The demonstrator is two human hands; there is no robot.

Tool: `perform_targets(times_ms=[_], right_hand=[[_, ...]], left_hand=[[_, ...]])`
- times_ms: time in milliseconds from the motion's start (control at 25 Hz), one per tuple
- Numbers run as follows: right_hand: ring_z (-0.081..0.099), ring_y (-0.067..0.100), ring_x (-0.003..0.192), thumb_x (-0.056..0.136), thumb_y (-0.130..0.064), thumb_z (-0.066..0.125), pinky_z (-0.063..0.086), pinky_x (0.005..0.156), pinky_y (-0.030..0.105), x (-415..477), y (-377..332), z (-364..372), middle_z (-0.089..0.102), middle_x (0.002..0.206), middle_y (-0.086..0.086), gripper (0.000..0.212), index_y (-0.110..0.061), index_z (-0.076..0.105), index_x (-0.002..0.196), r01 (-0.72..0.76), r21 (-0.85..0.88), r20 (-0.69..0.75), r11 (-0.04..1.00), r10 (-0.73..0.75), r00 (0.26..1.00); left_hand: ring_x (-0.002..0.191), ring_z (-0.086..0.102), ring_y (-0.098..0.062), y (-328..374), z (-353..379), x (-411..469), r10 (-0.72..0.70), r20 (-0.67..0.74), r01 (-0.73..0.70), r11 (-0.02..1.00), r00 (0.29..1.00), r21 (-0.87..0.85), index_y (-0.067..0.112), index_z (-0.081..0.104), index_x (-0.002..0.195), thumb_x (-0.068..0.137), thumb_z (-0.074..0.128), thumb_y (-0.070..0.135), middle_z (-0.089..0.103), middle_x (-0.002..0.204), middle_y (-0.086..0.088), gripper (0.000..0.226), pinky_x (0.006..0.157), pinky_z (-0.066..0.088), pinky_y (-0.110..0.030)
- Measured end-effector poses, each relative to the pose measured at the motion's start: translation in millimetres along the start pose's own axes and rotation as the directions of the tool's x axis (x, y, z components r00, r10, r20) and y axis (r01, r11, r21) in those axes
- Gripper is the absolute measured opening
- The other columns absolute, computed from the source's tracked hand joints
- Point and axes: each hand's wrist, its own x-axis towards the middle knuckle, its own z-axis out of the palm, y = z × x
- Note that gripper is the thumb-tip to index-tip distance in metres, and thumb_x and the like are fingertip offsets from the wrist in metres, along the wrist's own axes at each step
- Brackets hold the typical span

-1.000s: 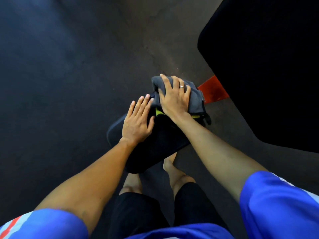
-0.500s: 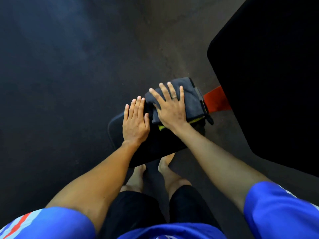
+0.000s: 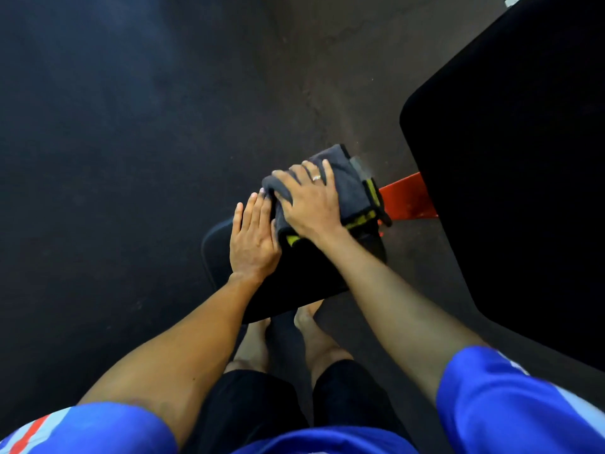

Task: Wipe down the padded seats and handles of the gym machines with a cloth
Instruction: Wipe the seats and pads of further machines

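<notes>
A small black padded seat sits in front of my legs. On its far end lies a folded grey cloth with a yellow-green edge. My right hand presses flat on the cloth with its fingers spread; a ring shows on one finger. Beside it my left hand rests flat on the left part of the seat, fingertips touching the cloth's edge.
A large black pad fills the right side, joined to the seat by a red metal bar. Dark rubber floor spreads to the left and behind. My bare feet stand under the seat.
My right hand has slid the cloth a little toward the left along the seat's far end. The left hand has stayed flat on the seat, now touching the cloth.
</notes>
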Motion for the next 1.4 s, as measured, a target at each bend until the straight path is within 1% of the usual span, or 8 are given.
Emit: perform_targets(times_ms=[240,480,600,840,1080,1160,1320,1400], right_hand=[[0.058,0.029,0.119,0.094,-0.06,0.046,0.039,0.106,0.047,21,54,-23,0.065,0.121,0.0,0.043,-0.03,0.064,0.12,-0.347,0.036,0.16,0.937,0.337,0.928],[0.066,0.026,0.101,0.095,-0.06,0.043,0.037,0.107,0.046,24,-7,-10,0.074,0.099,-0.001,0.049,-0.024,0.076,0.095,-0.027,-0.012,0.181,1.0,0.029,0.983],[0.067,0.032,0.096,0.093,-0.06,0.045,0.043,0.096,0.045,34,24,-20,0.073,0.091,0.005,0.05,-0.021,0.075,0.087,-0.17,-0.065,0.133,0.983,0.178,0.975],[0.058,0.038,0.124,0.1,-0.062,0.039,0.039,0.106,0.046,56,51,-34,0.069,0.127,0.014,0.058,-0.02,0.072,0.123,-0.702,0.077,0.302,0.708,0.654,0.693],[0.064,0.027,0.106,0.09,-0.061,0.047,0.036,0.108,0.049,23,-4,-10,0.073,0.103,-0.002,0.048,-0.025,0.077,0.1,-0.06,-0.093,0.187,0.994,0.077,0.979],[0.064,0.028,0.108,0.089,-0.067,0.047,0.039,0.106,0.05,26,23,-14,0.072,0.106,-0.003,0.05,-0.028,0.075,0.105,-0.102,-0.092,0.179,0.991,0.117,0.977],[0.051,0.031,0.134,0.091,-0.067,0.049,0.037,0.11,0.053,22,40,-18,0.062,0.134,-0.003,0.049,-0.036,0.066,0.125,-0.548,0.006,0.158,0.836,0.541,0.826],[0.039,0.031,0.147,0.09,-0.059,0.048,0.024,0.119,0.061,13,17,-10,0.055,0.148,-0.004,0.05,-0.035,0.065,0.13,-0.515,-0.025,0.09,0.857,0.515,0.852]], left_hand=[[0.157,0.014,-0.016,5,-8,-1,-0.02,0.024,0.02,1.0,1.0,-0.021,0.015,0.026,0.161,0.109,0.035,0.029,0.023,0.168,-0.001,0.054,0.129,0.008,-0.043],[0.155,0.02,-0.02,2,0,-3,-0.007,-0.005,0.007,1.0,1.0,-0.008,0.007,0.028,0.159,0.105,0.035,0.029,0.029,0.166,-0.009,0.058,0.128,0.011,-0.043],[0.155,0.022,-0.018,6,-5,0,-0.029,-0.017,0.028,0.999,0.999,-0.039,0.012,0.031,0.159,0.106,0.035,0.029,0.03,0.165,-0.004,0.056,0.128,0.012,-0.043],[0.155,0.019,-0.016,6,-9,0,-0.02,0.018,0.02,0.999,1.0,-0.043,0.015,0.029,0.159,0.107,0.034,0.032,0.028,0.166,-0.002,0.056,0.129,0.01,-0.042],[0.154,0.025,-0.021,4,-2,-2,-0.009,-0.029,0.007,0.999,1.0,-0.051,0.009,0.033,0.157,0.103,0.035,0.027,0.034,0.164,-0.007,0.058,0.127,0.017,-0.046],[0.154,0.024,-0.019,5,-3,0,-0.015,-0.026,0.014,0.999,1.0,-0.052,0.011,0.033,0.158,0.104,0.035,0.029,0.033,0.164,-0.005,0.057,0.127,0.017,-0.045],[0.155,0.021,-0.017,6,-4,1,-0.018,-0.003,0.017,0.999,1.0,-0.046,0.014,0.031,0.159,0.105,0.033,0.032,0.03,0.166,-0.003,0.056,0.128,0.013,-0.044],[0.155,0.022,-0.018,5,-2,0,-0.019,-0.015,0.019,0.999,1.0,-0.044,0.013,0.032,0.158,0.105,0.035,0.031,0.031,0.165,-0.004,0.056,0.128,0.014,-0.044]])
